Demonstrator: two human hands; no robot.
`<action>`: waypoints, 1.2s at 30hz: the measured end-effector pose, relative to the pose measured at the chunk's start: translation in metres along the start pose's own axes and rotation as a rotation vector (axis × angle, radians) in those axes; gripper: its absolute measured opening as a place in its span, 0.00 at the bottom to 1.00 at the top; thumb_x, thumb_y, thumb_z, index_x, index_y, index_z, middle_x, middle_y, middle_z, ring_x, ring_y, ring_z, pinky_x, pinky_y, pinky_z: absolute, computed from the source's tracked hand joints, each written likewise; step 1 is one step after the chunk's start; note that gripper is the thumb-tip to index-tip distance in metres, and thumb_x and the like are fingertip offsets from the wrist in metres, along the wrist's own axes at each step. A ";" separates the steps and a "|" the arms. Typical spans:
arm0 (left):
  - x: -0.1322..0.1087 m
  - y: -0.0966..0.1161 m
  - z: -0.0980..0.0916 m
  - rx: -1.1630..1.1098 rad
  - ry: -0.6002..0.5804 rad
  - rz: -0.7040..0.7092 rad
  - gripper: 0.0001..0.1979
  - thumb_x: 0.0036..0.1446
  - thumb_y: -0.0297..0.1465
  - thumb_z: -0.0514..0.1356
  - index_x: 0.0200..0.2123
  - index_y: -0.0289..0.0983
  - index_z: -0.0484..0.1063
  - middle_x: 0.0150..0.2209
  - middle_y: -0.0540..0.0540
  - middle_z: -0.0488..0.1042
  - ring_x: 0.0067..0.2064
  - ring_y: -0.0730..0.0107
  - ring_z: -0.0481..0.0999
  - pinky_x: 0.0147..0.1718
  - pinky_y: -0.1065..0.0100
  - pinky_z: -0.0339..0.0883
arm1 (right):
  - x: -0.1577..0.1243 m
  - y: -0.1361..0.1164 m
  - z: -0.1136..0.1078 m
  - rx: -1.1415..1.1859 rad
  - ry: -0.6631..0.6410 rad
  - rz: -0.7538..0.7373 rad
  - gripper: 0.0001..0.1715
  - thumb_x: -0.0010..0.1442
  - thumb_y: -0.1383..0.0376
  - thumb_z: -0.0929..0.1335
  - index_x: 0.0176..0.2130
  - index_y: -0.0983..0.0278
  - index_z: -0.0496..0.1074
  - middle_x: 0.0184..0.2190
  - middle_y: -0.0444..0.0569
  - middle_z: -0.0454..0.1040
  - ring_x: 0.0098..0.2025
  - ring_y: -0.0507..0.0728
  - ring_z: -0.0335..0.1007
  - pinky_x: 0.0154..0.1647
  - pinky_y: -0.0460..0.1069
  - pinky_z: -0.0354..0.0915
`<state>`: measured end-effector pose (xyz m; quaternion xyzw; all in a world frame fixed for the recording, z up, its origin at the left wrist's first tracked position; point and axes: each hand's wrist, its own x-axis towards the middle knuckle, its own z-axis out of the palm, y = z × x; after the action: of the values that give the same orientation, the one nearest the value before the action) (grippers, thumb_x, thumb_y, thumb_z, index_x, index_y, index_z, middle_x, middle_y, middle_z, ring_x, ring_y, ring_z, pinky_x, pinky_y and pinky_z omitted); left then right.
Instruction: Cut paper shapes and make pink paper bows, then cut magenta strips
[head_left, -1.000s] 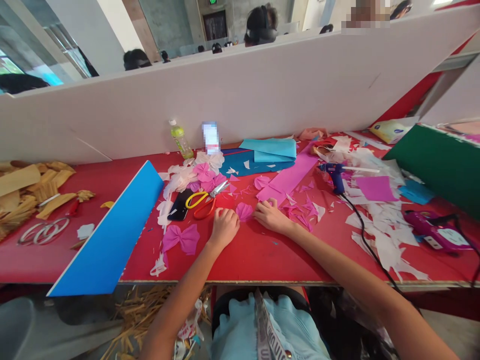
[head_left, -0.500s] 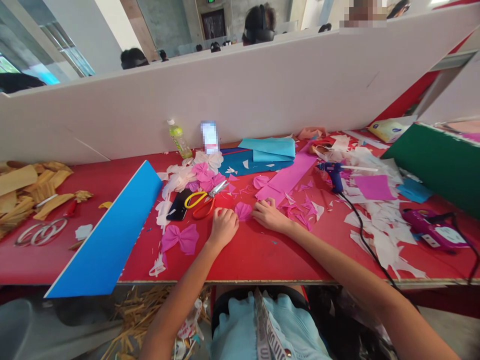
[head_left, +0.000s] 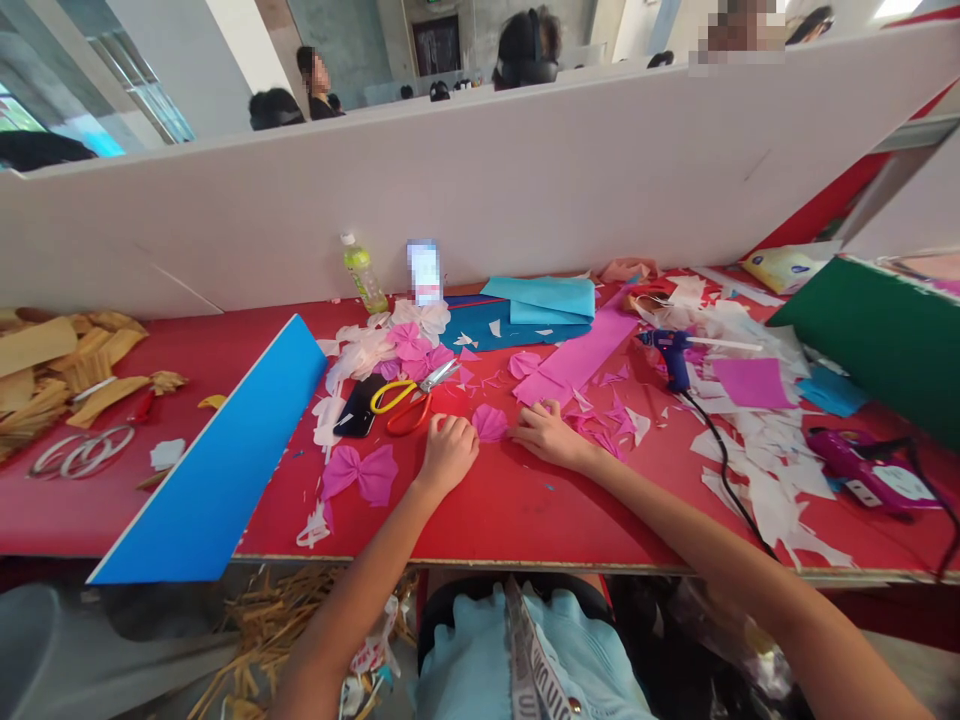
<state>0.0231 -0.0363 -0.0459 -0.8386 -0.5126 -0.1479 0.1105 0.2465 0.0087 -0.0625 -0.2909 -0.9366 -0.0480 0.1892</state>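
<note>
A small, rounded pink crepe paper petal point(head_left: 490, 423) lies between my two hands over the red table. At its left edge, my left hand point(head_left: 452, 450) has curled fingers closed on the paper. My right hand point(head_left: 551, 436) is at the opposite edge, fingers bent and pinched at the paper; its fingertips are partly hidden. Scissors point(head_left: 409, 398) with one yellow and one orange handle lie open just beyond my left hand. Closer to me on the left is a pink paper bow shape point(head_left: 361, 475). A long pink paper strip point(head_left: 577, 350) stretches away behind my right hand.
A blue board point(head_left: 217, 460) leans at left. A black phone point(head_left: 360, 408), white and pink paper petals point(head_left: 367, 350), and a bottle point(head_left: 364, 275) stand beyond. At right are a glue gun point(head_left: 671, 352), paper scraps point(head_left: 780, 480), a purple corded device point(head_left: 870, 470) and a green board point(head_left: 877, 340).
The view has shifted slightly. My hands stay around the pink petal, with my right fingertips slightly farther from its middle. A person's head has come into sight behind the partition.
</note>
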 end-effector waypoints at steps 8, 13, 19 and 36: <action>0.000 0.000 -0.001 -0.001 -0.015 -0.008 0.05 0.56 0.27 0.54 0.30 0.37 0.69 0.32 0.46 0.71 0.38 0.65 0.67 0.47 0.56 0.54 | -0.006 0.001 -0.004 0.067 -0.015 0.049 0.17 0.64 0.62 0.59 0.39 0.60 0.75 0.30 0.49 0.64 0.36 0.56 0.54 0.41 0.54 0.44; 0.000 0.000 -0.001 -0.012 -0.008 -0.006 0.05 0.56 0.26 0.54 0.30 0.37 0.69 0.32 0.46 0.71 0.38 0.65 0.67 0.48 0.56 0.53 | -0.004 -0.002 -0.012 0.143 0.014 0.118 0.17 0.63 0.59 0.60 0.44 0.61 0.74 0.31 0.49 0.65 0.36 0.56 0.55 0.40 0.53 0.44; 0.000 0.000 -0.001 0.008 -0.003 0.010 0.05 0.57 0.27 0.54 0.32 0.36 0.70 0.32 0.45 0.71 0.39 0.64 0.68 0.48 0.56 0.54 | 0.015 -0.023 -0.007 0.085 -0.020 0.010 0.16 0.63 0.61 0.60 0.44 0.61 0.73 0.32 0.50 0.65 0.37 0.56 0.54 0.38 0.53 0.44; 0.001 0.001 -0.003 0.023 -0.013 0.000 0.05 0.55 0.26 0.54 0.32 0.35 0.70 0.32 0.45 0.71 0.39 0.63 0.67 0.48 0.56 0.54 | 0.039 -0.039 0.006 -0.039 -0.067 0.132 0.10 0.61 0.64 0.62 0.33 0.66 0.70 0.34 0.51 0.68 0.39 0.57 0.53 0.39 0.54 0.44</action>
<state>0.0241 -0.0370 -0.0431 -0.8383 -0.5149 -0.1363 0.1168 0.1926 -0.0019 -0.0521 -0.3570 -0.9202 -0.0438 0.1546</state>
